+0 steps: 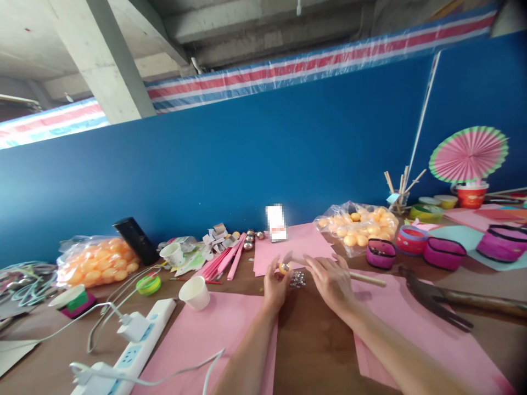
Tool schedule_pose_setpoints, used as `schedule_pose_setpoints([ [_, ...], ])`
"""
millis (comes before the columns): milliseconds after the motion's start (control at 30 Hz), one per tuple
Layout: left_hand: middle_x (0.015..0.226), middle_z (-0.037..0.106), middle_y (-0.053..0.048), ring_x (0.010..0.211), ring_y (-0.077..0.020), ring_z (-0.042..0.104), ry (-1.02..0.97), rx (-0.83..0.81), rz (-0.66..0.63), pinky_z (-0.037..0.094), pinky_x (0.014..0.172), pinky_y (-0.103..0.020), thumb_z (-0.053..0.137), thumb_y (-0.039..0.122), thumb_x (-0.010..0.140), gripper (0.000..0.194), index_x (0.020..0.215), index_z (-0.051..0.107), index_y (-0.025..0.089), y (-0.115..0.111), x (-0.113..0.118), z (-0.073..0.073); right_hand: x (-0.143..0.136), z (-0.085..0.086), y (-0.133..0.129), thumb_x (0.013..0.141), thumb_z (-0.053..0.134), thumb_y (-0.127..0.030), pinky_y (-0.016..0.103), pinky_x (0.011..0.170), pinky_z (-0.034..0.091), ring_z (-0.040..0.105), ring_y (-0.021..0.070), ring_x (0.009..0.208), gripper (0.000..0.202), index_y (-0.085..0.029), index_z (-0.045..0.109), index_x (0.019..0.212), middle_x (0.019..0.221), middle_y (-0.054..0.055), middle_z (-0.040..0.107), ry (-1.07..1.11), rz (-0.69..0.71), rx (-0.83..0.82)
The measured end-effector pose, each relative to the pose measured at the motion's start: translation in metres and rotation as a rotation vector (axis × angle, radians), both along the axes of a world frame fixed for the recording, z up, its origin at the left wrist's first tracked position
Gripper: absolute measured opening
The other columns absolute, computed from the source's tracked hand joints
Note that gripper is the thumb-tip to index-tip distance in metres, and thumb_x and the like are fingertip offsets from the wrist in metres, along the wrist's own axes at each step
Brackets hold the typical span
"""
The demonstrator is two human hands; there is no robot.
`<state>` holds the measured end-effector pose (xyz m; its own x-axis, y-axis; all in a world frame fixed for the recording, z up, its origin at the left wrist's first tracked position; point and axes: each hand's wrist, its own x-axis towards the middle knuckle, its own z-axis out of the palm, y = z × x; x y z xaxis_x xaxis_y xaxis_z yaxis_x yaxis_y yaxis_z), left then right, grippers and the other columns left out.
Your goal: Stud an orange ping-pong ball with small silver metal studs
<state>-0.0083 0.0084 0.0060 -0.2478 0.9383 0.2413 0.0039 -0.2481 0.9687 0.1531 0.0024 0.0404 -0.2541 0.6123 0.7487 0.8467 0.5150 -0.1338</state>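
My left hand (pixel 275 285) pinches a small orange-yellow ball (pixel 284 267) that has a silvery patch on its face. My right hand (pixel 333 277) is wrapped round a slim wooden-handled tool (pixel 368 278). Its greyish head reaches over to the ball; the exact kind of tool is unclear, and I cannot tell whether it touches. Between the hands, a pile of small shiny metal pieces (pixel 298 279) lies on the brown table. A pink sheet (pixel 296 244) lies just behind my hands.
A claw hammer (pixel 448 299) lies at right. Bags of orange balls (pixel 99 260) (pixel 358 225) stand on both sides. A white paper cup (pixel 195 293), a power strip (pixel 132 351) with cables, and pink pouches (pixel 444 252) are around. A blue partition (pixel 247 153) rises behind.
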Motion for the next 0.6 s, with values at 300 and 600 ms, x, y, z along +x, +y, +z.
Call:
schedule_pose_setpoints([
  [300, 0.106, 0.055, -0.008, 0.073, -0.0122, 0.059, 0.048, 0.026, 0.032, 0.050, 0.066, -0.025, 0.065, 0.025, 0.063, 0.046, 0.108, 0.055, 0.019, 0.0049, -0.0025, -0.0040, -0.0002, -0.0001, -0.0008, 0.087, 0.042, -0.022, 0.034, 0.091, 0.021, 0.056, 0.0133, 0.076, 0.028, -0.024, 0.055, 0.111, 0.080, 0.004, 0.064, -0.009, 0.015, 0.009],
  [600, 0.077, 0.062, -0.003, 0.061, -0.0122, 0.060, -0.041, -0.043, -0.049, 0.049, 0.056, -0.023, 0.066, 0.027, 0.062, 0.042, 0.100, 0.052, 0.017, 0.0019, -0.0012, -0.0042, 0.0000, -0.0012, -0.0002, 0.087, 0.042, -0.025, 0.034, 0.092, 0.020, 0.055, 0.0133, 0.077, 0.028, -0.025, 0.053, 0.113, 0.081, 0.003, 0.064, -0.012, 0.030, -0.046],
])
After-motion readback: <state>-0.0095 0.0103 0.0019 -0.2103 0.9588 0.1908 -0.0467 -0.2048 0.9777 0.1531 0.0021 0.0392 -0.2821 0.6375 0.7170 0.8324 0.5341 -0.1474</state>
